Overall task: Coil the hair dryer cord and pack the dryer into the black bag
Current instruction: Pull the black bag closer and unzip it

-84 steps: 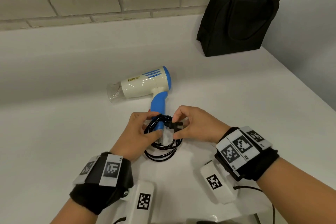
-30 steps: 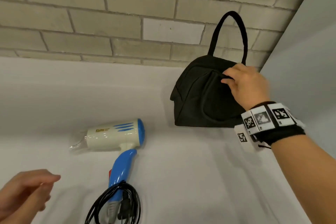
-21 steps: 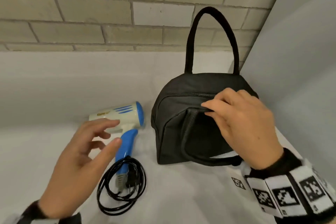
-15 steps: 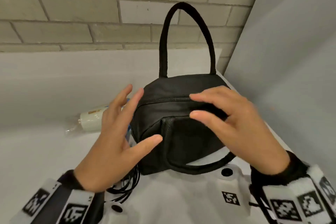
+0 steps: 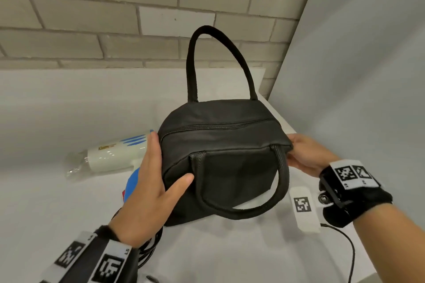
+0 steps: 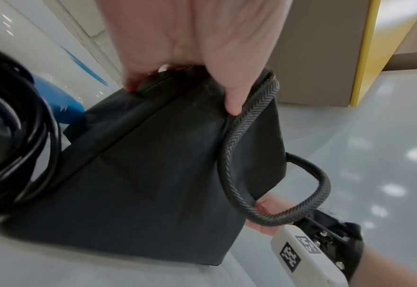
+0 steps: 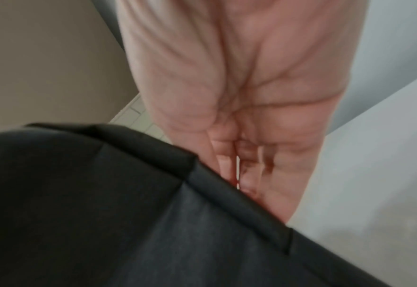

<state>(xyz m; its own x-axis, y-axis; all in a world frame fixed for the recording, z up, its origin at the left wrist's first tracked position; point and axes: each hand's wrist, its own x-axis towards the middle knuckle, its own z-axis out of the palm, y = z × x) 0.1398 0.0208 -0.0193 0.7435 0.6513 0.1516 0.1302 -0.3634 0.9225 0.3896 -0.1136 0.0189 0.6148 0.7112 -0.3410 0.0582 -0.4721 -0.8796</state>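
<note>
The black bag (image 5: 220,145) stands on the white counter, zipper (image 5: 218,126) closed, one handle up and the other hanging over its front. My left hand (image 5: 151,190) grips its left end, fingers near the zipper and thumb on the front panel (image 6: 232,104). My right hand (image 5: 308,156) holds the right corner; its fingers are partly hidden behind the bag (image 7: 104,213). The cream and blue hair dryer (image 5: 115,156) lies just left of the bag, behind my left hand. Its coiled black cord (image 5: 149,250) lies under my left wrist (image 6: 18,145).
A brick wall (image 5: 92,18) runs behind the counter and a grey side wall (image 5: 356,76) closes the right. The counter's edge (image 5: 391,266) passes at the lower right. A thin wire (image 5: 349,250) trails from my right wrist band.
Both hands left the coiled cord. The right hand drew the bag from the back corner to beside the dryer. Both hands then slid from the bag's top to its ends.
</note>
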